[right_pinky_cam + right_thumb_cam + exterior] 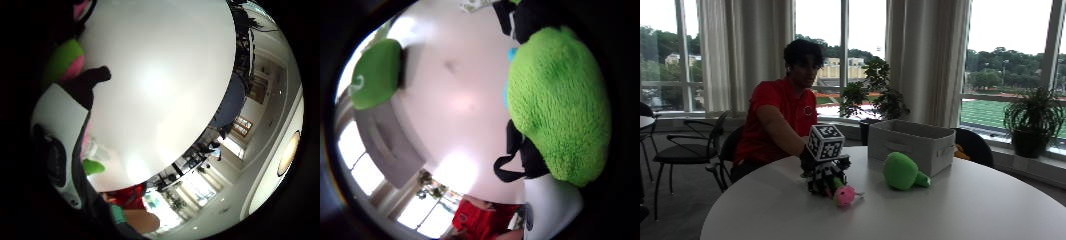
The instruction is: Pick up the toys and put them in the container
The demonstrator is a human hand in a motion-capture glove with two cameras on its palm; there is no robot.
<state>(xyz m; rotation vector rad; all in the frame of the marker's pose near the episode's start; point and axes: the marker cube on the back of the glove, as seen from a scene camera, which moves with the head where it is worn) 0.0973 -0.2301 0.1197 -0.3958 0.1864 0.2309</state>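
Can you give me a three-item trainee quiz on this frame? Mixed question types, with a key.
1. True or false: the green plush toy already lies inside the grey fabric container.
2. Multiple choice: the gloved right hand is A) on a pink and green plush toy at the table, B) inside the container, C) raised well above the table.
3. Fill in: the green plush toy lies on the table right in front of the ____.

Key:
1. False: it lies on the table, outside the container.
2. A
3. container
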